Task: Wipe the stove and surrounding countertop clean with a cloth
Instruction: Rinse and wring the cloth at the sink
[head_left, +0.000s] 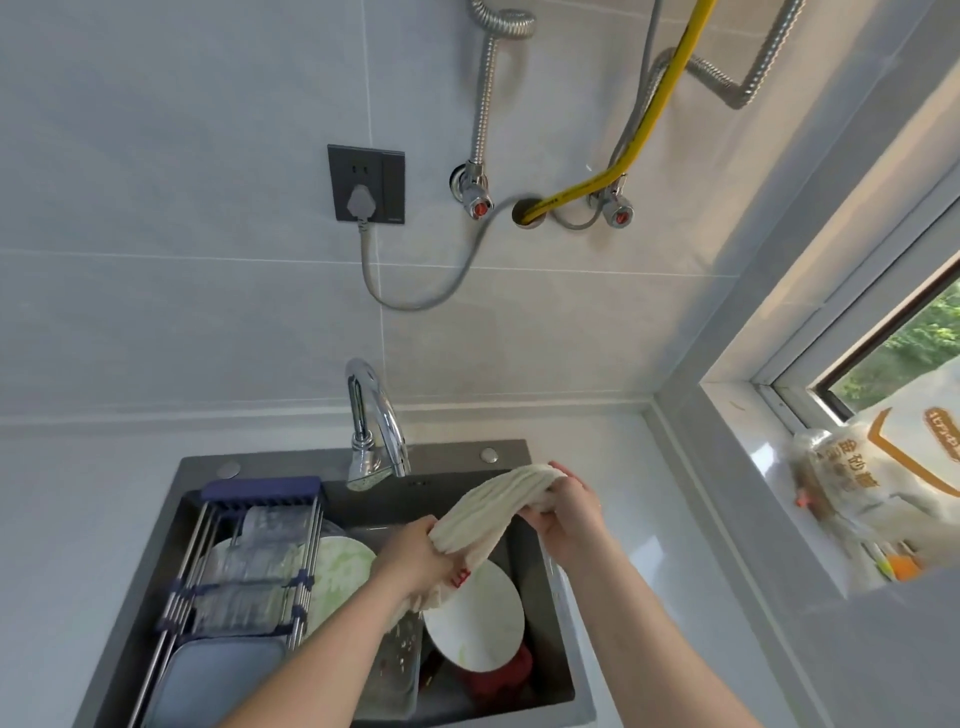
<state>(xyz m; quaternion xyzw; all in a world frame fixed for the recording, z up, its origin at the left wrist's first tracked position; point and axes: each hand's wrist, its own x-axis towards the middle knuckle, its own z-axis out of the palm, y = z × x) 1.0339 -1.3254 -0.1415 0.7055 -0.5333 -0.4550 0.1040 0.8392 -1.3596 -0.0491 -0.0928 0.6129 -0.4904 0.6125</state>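
Twisting between both hands over the sink, the cloth (498, 506) is a cream roll stretched left-low to right-high. Left hand (415, 558) grips its lower end, fingers curled round it; a loose tail with a small red mark hangs below the fist, partly hidden by the wrist. Right hand (569, 512) clamps the upper end, fingertips wrapped over the bunched fabric. Stove not visible from here.

Sink (558, 639) is dark, its bottom edge cut off by the frame. Crowded inside: white plate (480, 621) right under the cloth, a green-smeared plate (337, 571) to the left, something red beneath, hard to make out. Drying rack (244, 571) spans the sink's left half, contents blurred. Faucet (371, 421) stands just behind the cloth, spout near the roll's middle.

White countertop (670, 530) open to the right of the sink, bounded by the windowsill wall. Blurred bag (852, 483) with printed text on the sill, lettering unreadable. Wall socket (366, 184), valves and a yellow hose (644, 122) sit higher on the tiles.
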